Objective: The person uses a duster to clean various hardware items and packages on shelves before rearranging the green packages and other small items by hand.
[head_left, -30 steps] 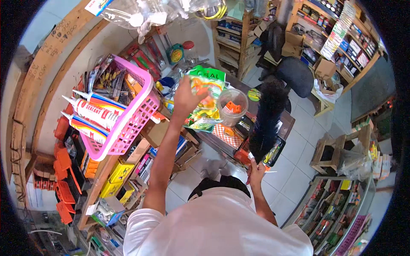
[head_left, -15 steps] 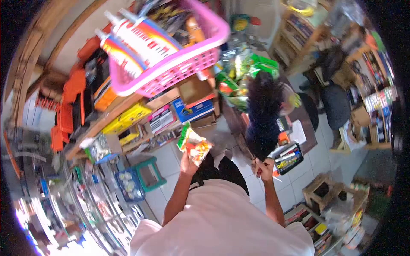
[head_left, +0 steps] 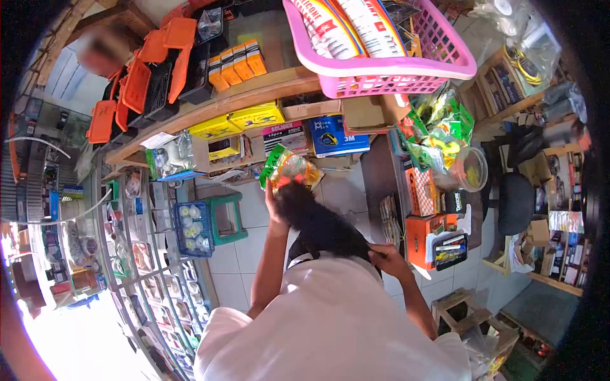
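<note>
My left hand (head_left: pixel 274 202) is closed on a plastic packet (head_left: pixel 277 164) with a green top and orange contents, held up in front of my body. Across to the packet reaches a dark, fluffy feather duster (head_left: pixel 318 219); its tip overlaps the packet's lower part. My right hand (head_left: pixel 389 259), fingers wrapped, grips the duster's handle end, which is mostly hidden. Behind the packet is a shelf with a blue box (head_left: pixel 338 136) and a yellow box (head_left: pixel 255 115).
A pink basket (head_left: pixel 387 86) with sealant tubes stands on the upper shelf, beside orange bins (head_left: pixel 135 86). A green stool (head_left: pixel 227 238) and blue crate (head_left: pixel 192 251) are at left. At right, a desk holds packets (head_left: pixel 441 133) and an orange box (head_left: pixel 424 260). A person (head_left: pixel 105 51) appears upper left.
The feather duster has swung from the desk on the right over to the packet in my left hand. The view has turned, shifting the basket rightward.
</note>
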Available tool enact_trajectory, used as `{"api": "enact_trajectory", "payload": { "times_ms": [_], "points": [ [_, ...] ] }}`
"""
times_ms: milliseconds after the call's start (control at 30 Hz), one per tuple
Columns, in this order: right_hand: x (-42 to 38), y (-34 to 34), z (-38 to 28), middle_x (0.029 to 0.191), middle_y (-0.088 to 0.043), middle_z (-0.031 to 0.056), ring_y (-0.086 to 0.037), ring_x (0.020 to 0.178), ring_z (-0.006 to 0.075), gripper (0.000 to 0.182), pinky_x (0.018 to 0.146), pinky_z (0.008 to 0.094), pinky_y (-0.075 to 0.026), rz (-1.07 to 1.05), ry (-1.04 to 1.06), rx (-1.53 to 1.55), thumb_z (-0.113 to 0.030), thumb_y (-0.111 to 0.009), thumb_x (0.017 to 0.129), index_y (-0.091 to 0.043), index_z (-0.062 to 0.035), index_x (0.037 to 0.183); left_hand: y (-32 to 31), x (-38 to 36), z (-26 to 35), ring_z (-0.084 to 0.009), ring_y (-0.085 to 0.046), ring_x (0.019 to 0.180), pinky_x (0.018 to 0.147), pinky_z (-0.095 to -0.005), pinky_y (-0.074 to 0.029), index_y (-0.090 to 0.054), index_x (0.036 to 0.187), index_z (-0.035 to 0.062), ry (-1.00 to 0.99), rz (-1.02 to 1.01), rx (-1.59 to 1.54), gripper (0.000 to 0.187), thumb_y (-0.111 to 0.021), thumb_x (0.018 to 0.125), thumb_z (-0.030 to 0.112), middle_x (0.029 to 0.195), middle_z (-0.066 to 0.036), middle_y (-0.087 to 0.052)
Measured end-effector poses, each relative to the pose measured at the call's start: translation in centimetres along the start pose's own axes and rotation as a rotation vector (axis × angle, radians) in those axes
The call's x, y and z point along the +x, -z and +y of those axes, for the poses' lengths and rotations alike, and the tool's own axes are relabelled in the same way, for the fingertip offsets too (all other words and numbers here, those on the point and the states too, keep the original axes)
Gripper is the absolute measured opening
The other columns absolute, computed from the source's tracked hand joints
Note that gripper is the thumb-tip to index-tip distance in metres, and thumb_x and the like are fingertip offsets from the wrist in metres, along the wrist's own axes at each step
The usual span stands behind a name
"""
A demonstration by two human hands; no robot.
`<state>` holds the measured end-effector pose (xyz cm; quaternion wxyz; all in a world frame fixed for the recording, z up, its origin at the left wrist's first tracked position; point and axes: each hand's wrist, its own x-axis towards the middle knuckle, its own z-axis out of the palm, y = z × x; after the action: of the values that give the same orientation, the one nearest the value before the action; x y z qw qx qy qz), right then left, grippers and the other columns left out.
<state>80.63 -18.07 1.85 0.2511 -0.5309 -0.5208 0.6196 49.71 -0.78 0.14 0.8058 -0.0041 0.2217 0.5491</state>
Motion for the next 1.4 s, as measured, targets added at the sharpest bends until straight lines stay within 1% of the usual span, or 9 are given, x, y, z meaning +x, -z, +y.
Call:
{"api": "enact_trajectory", "payload": {
  "times_ms": [267,333,467,533,600,633,800,1100,1400],
  "points": [
    [1.2,-4.3,-2.3,0.065,-0.047,-0.0060,-0.043,0.060,0.0048,0.031,0.056,0.0218,-0.040,0.080,0.033,-0.002,-0.006,-0.056,0.092,-0.059,-0.0041,0.123,5.5,1.6,3.2,-0.0308,-0.053,0.114,0.100,-0.0481,-0.040,-0.041,0.137,0.0088,0.016,-0.027,-0.037,0.068,-0.038,0.091,0.059,0.130,-0.014,-0.052],
    [1.1,-5.7,-1.7,0.066,-0.047,-0.0055,-0.043,0.059,0.0053,0.033,0.056,0.0227,-0.040,0.197,-0.003,0.001,-0.007,-0.057,0.092,-0.058,-0.0067,0.125,7.3,2.8,4.0,-0.0326,-0.055,0.112,0.098,-0.0495,-0.041,-0.035,0.140,0.0065,0.097,-0.300,-0.266,0.074,-0.040,0.090,0.061,0.128,-0.016,-0.052],
    [1.3,-7.4,-2.7,0.068,-0.052,-0.0021,-0.042,0.062,0.0047,0.037,0.059,0.0225,-0.042,0.207,-0.099,0.018,-0.008,-0.059,0.091,-0.056,-0.0104,0.128,0.8,1.2,5.3,-0.0363,-0.055,0.111,0.093,-0.0560,-0.043,-0.035,0.140,0.0090,0.244,-0.323,-0.022,0.074,-0.039,0.089,0.063,0.130,-0.015,-0.051],
    [1.4,-8.0,-3.4,0.068,-0.053,-0.0024,-0.043,0.062,0.0048,0.037,0.058,0.0225,-0.042,0.213,-0.110,0.008,-0.008,-0.059,0.091,-0.057,-0.0111,0.127,1.8,1.7,5.1,-0.0370,-0.055,0.109,0.093,-0.0571,-0.043,-0.034,0.141,0.0090,0.159,-0.071,-0.060,0.077,-0.040,0.088,0.064,0.131,-0.015,-0.050],
    [1.7,-9.3,-2.2,0.066,-0.052,-0.0036,-0.042,0.059,0.0045,0.035,0.055,0.0221,-0.040,0.347,-0.076,0.081,-0.008,-0.059,0.090,-0.058,-0.0094,0.126,0.1,2.6,6.0,-0.0354,-0.055,0.110,0.098,-0.0568,-0.040,-0.037,0.139,0.0085,0.255,-0.394,-0.402,0.078,-0.043,0.086,0.066,0.127,-0.015,-0.053],
    [1.6,-9.6,-1.7,0.065,-0.051,-0.0039,-0.041,0.058,0.0044,0.034,0.054,0.0218,-0.039,0.345,-0.156,0.171,-0.009,-0.059,0.091,-0.059,-0.0085,0.125,-0.5,1.7,5.7,-0.0322,-0.058,0.106,0.097,-0.0505,-0.042,-0.044,0.132,0.0075,0.173,-0.089,0.004,0.074,-0.044,0.086,0.066,0.119,-0.013,-0.058],
    [2.5,-9.7,-1.3,0.061,-0.047,-0.0049,-0.039,0.054,0.0033,0.030,0.049,0.0204,-0.035,0.369,-0.062,0.156,-0.010,-0.059,0.091,-0.062,-0.0057,0.121,1.2,2.7,6.3,-0.0326,-0.059,0.105,0.094,-0.0516,-0.044,-0.049,0.128,0.0069,0.252,-0.010,-0.226,0.074,-0.044,0.086,0.067,0.116,-0.015,-0.061],
    [4.4,-7.9,-4.3,0.052,-0.042,-0.0013,-0.036,0.044,0.0054,0.022,0.040,0.0241,-0.027,0.370,-0.056,0.163,-0.003,-0.053,0.092,-0.052,-0.0010,0.070,-0.1,2.1,7.5,-0.0301,-0.052,0.117,0.102,-0.0476,-0.038,-0.038,0.138,0.0084,0.101,-0.245,-0.071,0.077,-0.039,0.088,0.067,0.130,-0.013,-0.052],
    [5.7,-7.9,-5.4,0.052,-0.043,-0.0010,-0.035,0.042,0.0058,0.029,0.041,0.0238,-0.027,0.351,-0.072,0.095,-0.005,-0.051,0.093,-0.048,-0.0029,0.064,1.0,1.9,7.5,-0.0300,-0.052,0.117,0.099,-0.0506,-0.040,-0.038,0.137,0.0104,0.086,-0.270,-0.033,0.077,-0.034,0.087,0.068,0.126,-0.014,-0.053]
  ]
}}
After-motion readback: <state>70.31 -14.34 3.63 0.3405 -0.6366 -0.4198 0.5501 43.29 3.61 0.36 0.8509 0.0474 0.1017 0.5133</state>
